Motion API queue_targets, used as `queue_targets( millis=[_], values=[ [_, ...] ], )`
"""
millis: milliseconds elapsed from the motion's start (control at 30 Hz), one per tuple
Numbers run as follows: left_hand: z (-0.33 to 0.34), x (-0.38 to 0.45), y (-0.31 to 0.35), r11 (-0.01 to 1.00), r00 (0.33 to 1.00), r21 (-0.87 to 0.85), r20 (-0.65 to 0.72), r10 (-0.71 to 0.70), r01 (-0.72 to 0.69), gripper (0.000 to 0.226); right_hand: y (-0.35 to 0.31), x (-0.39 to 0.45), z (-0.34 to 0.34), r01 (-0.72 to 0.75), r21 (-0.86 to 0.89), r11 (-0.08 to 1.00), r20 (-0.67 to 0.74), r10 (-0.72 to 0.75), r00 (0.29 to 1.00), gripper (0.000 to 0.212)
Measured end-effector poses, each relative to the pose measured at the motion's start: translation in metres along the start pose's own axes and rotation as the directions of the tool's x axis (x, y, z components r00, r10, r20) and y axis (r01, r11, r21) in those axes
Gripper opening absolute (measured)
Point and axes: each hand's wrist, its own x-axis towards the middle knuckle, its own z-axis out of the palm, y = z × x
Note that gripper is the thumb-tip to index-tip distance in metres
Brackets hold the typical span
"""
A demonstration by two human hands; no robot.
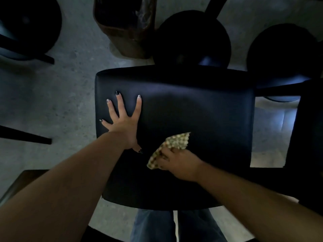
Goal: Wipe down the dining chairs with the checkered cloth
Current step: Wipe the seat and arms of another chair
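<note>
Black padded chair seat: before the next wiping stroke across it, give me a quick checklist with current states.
1. Yellow-and-white checkered cloth gripped: ok, the right hand has its fingers curled round it.
2. Cloth touching the black padded chair seat: ok, it lies on the near middle of the seat.
3. Seat steadied: ok, the left hand is pressed flat on it, fingers spread.
4. Stroke path clear: ok to the right and far side; not ok to the left, where the left hand rests.
5. Dirt left on the seat: cannot tell, the picture is too dark.
</note>
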Motion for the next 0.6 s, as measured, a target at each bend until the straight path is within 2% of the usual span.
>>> queue_targets(
  millis=[33, 67, 100, 133, 167, 233, 300, 333, 367, 400, 433, 467, 533, 600],
  values=[
    [0.001, -0.001, 0.0, 1.0, 1.0, 0.007, -0.012, -0.004, 0.004, 0.171, 0.018, 0.001, -0.009, 0.054, 0.017, 0.998, 0.075, -0.055, 0.996, 0.024],
    [0.002, -0.001, 0.0, 1.0, 1.0, 0.013, -0.028, -0.001, 0.001, 0.17, 0.04, 0.005, -0.022, -0.003, 0.048, 0.999, 0.086, -0.001, 0.996, 0.031],
    [0.003, -0.001, 0.0, 1.0, 0.999, 0.012, -0.038, 0.003, -0.003, 0.17, 0.064, 0.009, -0.033, -0.145, 0.087, 0.986, 0.063, 0.14, 0.988, 0.033],
    [0.003, -0.001, 0.0, 1.0, 0.999, 0.006, -0.043, 0.006, -0.006, 0.17, 0.089, 0.014, -0.046, -0.319, 0.075, 0.945, -0.009, 0.321, 0.947, 0.028],
    [0.003, -0.001, -0.001, 1.0, 0.999, 0.003, -0.046, 0.008, -0.008, 0.17, 0.113, 0.018, -0.057, -0.47, 0.038, 0.882, -0.145, 0.47, 0.871, 0.023],
    [0.005, 0.0, -0.002, 1.0, 0.999, 0.008, -0.051, 0.018, -0.017, 0.171, 0.148, 0.026, -0.074, -0.726, 0.069, 0.685, -0.344, 0.699, 0.627, 0.033],
    [0.005, 0.002, -0.002, 1.0, 0.999, 0.001, -0.05, 0.018, -0.018, 0.172, 0.16, 0.043, -0.079, -0.849, 0.234, 0.473, -0.391, 0.846, 0.364, 0.037],
    [0.005, 0.002, -0.002, 1.0, 0.999, 0.0, -0.051, 0.015, -0.015, 0.172, 0.156, 0.054, -0.079, -0.862, 0.309, 0.401, -0.395, 0.879, 0.267, 0.038],
    [0.004, 0.002, -0.001, 1.0, 0.999, 0.004, -0.053, 0.011, -0.011, 0.171, 0.148, 0.065, -0.077, -0.868, 0.349, 0.354, -0.395, 0.895, 0.206, 0.039],
    [0.004, 0.001, -0.001, 1.0, 0.998, 0.008, -0.055, 0.007, -0.006, 0.171, 0.135, 0.076, -0.074, -0.861, 0.369, 0.35, -0.395, 0.897, 0.196, 0.04],
    [0.004, 0.001, 0.0, 1.0, 0.998, 0.009, -0.058, 0.002, -0.002, 0.171, 0.121, 0.086, -0.072, -0.846, 0.366, 0.387, -0.403, 0.886, 0.231, 0.041],
    [0.005, 0.001, 0.0, 1.0, 0.998, 0.009, -0.061, -0.002, 0.003, 0.172, 0.104, 0.096, -0.07, -0.816, 0.357, 0.455, -0.408, 0.862, 0.302, 0.04],
    [0.006, 0.001, 0.0, 1.0, 0.998, 0.008, -0.067, -0.008, 0.009, 0.171, 0.074, 0.114, -0.066, -0.724, 0.307, 0.617, -0.398, 0.775, 0.491, 0.032],
    [0.006, 0.001, 0.0, 1.0, 0.997, 0.003, -0.071, -0.01, 0.01, 0.169, 0.056, 0.125, -0.062, -0.599, 0.214, 0.771, -0.379, 0.631, 0.677, 0.03]
  ],
)
